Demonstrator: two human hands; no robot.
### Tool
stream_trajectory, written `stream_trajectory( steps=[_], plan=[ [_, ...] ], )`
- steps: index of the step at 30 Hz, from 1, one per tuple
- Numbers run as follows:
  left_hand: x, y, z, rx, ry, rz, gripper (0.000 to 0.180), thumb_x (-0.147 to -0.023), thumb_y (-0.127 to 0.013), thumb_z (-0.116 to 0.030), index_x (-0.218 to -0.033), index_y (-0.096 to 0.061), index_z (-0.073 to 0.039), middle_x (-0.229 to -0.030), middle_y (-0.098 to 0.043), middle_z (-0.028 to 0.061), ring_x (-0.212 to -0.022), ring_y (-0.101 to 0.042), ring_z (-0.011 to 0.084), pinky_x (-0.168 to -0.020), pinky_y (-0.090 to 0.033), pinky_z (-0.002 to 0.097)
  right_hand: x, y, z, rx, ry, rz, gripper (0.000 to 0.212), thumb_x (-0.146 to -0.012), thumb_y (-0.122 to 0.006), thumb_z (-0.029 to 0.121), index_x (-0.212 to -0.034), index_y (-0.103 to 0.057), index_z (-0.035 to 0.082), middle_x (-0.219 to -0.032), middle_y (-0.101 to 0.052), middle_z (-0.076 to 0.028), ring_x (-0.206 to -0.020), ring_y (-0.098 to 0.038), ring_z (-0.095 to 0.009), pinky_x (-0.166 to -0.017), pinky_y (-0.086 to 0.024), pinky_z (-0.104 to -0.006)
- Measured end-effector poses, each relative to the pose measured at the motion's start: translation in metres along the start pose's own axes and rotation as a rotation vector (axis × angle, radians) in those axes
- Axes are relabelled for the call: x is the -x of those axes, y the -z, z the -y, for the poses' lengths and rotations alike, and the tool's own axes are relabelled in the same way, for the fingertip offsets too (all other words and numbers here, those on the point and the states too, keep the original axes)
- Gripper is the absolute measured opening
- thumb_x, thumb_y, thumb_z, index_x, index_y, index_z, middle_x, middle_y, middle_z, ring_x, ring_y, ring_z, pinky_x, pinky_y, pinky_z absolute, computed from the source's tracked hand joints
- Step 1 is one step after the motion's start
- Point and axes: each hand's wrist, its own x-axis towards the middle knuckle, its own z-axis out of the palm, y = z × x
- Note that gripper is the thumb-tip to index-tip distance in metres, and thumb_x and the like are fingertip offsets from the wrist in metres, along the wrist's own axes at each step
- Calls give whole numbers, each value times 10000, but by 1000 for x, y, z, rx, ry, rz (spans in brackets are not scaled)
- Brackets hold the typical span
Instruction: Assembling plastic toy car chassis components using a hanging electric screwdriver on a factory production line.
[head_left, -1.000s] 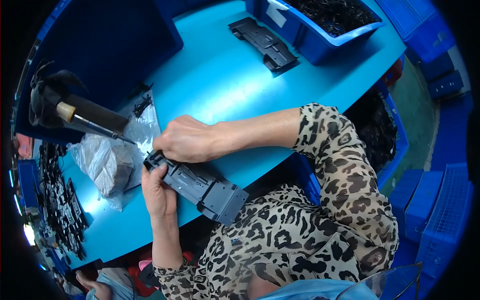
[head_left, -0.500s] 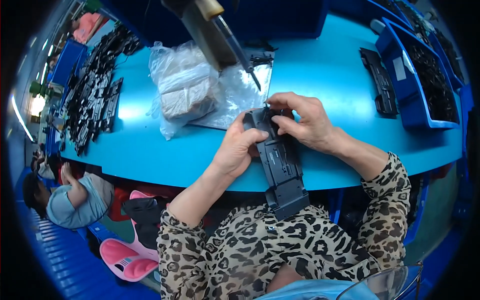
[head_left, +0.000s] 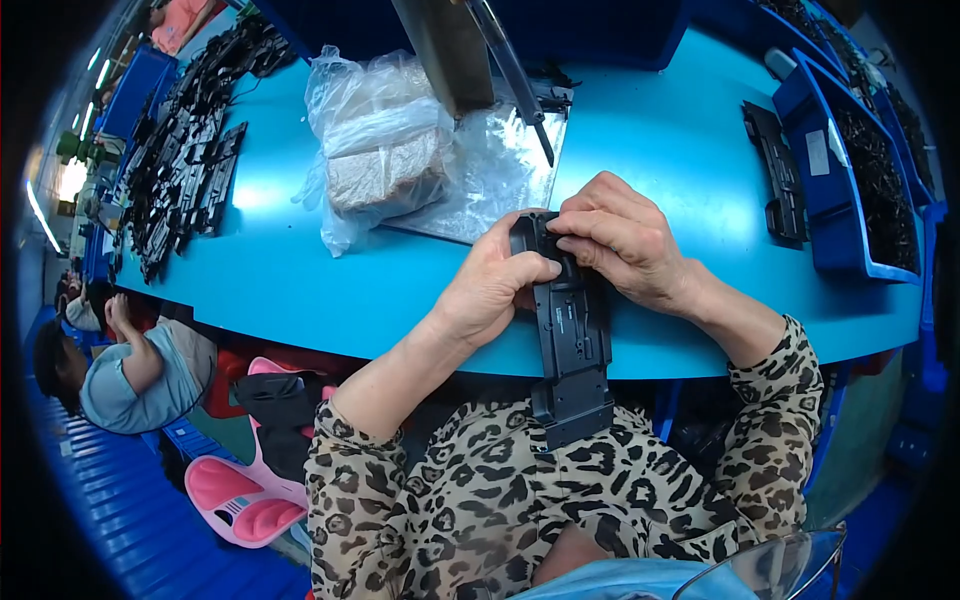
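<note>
A long black plastic housing (head_left: 574, 340) is held over the table's front edge, its near end close to my body. My left hand (head_left: 497, 272) wraps around the far end from the left, thumb pressed on top. At that far end, the closed fingers of my right hand (head_left: 630, 243) pinch something small and dark, mostly hidden by the fingertips. Just beyond my hands, the thin dark tip of a hanging power screwdriver (head_left: 540, 135) points down, touched by neither hand.
On the blue table (head_left: 270, 290), a plastic-wrapped package (head_left: 385, 165) lies beside a silvery sheet (head_left: 515, 165). Many black parts (head_left: 185, 160) are heaped at left. At right are another black housing (head_left: 775, 170) and a blue bin (head_left: 830, 195). A person (head_left: 135, 375) sits at left.
The view has shifted slightly. My right fingers have come closer to the housing's far end, and the housing now points more straight toward me. My left hand keeps its grip.
</note>
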Motion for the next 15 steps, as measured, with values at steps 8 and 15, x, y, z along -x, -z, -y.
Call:
stream_trajectory(
  steps=[8, 15],
  plan=[
    [1, 1, -1, 2, -2, 77, 473, -676, -526, 18, -1105, -329, -7, -913, -511, 82, -742, -549, 115, -549, -485, 229, 2, 0, -3, -172, -168, 56, 159, -692, -599, 24, -850, -598, 3, -769, -559, -68, -737, -493, -168, -595, -418, -265],
    [2, 2, -1, 25, -5, 76, 486, -651, -519, 42, -1098, -332, 10, -922, -514, 93, -754, -552, 127, -582, -495, 236, 2, -2, -1, -261, -257, 77, 154, -707, -592, 29, -858, -590, 2, -783, -571, -61, -755, -512, -166, -605, -454, -259]
  ],
)
